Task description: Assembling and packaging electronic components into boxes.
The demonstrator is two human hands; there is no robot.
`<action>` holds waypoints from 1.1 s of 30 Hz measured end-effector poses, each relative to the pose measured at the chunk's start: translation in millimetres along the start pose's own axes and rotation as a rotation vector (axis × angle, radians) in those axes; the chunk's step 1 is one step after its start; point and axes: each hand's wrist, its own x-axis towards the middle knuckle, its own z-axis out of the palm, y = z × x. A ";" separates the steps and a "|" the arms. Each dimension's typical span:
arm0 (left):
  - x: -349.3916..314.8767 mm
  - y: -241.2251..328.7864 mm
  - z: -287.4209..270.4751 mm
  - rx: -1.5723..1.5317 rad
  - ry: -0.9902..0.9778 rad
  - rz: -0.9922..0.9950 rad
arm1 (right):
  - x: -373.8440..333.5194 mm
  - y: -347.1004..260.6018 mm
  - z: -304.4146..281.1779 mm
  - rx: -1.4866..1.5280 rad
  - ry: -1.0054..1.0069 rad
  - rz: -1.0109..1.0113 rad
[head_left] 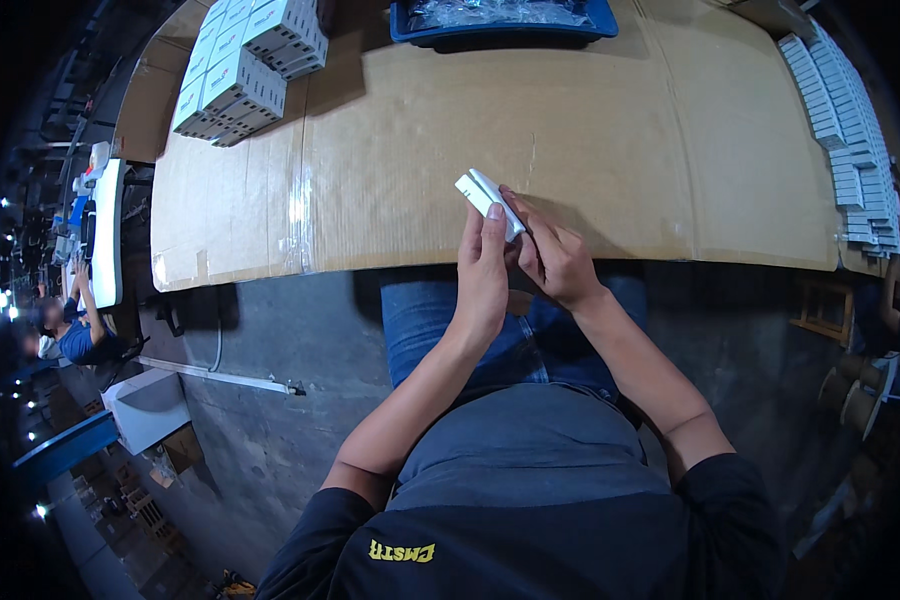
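Note:
Just above the table's near edge, both my hands hold a small white box (480, 193), tilted, with a narrow gap or fold running along its length. My left hand (481, 275) is closed on its left side, the thumb lying along the face. From the right, my right hand (562, 262) grips the lower right side with bent fingers. Fingers cover the lower part of the box, so I cannot tell whether its end is open.
Brown cardboard covers the table (410, 160). Stacked white boxes (238, 85) stand at the far left, and more stacks (850, 140) line the right edge. A blue tray (505, 38) with clear plastic wrapping sits at the back. Off to the left, another person (85, 335) works at a white table (108, 235).

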 end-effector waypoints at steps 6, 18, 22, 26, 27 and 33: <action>-1.3 -4.0 3.4 -0.023 0.037 -0.026 | -5.0 1.2 6.3 -0.031 0.067 0.005; 2.0 -2.6 -4.1 -0.054 0.009 0.066 | 2.0 -2.7 0.8 0.149 0.022 0.060; 4.8 9.1 -13.2 0.075 -0.071 0.235 | 13.1 -8.8 -14.5 0.542 0.036 0.167; 7.4 10.1 -23.7 0.347 -0.215 0.481 | 27.4 -25.7 -38.1 0.920 -0.063 0.745; 7.3 10.5 -24.6 0.487 -0.251 0.536 | 29.0 -24.7 -38.8 0.925 -0.097 0.754; 7.5 11.4 -30.1 0.549 -0.343 0.551 | 24.8 -27.1 -31.6 0.988 -0.030 0.760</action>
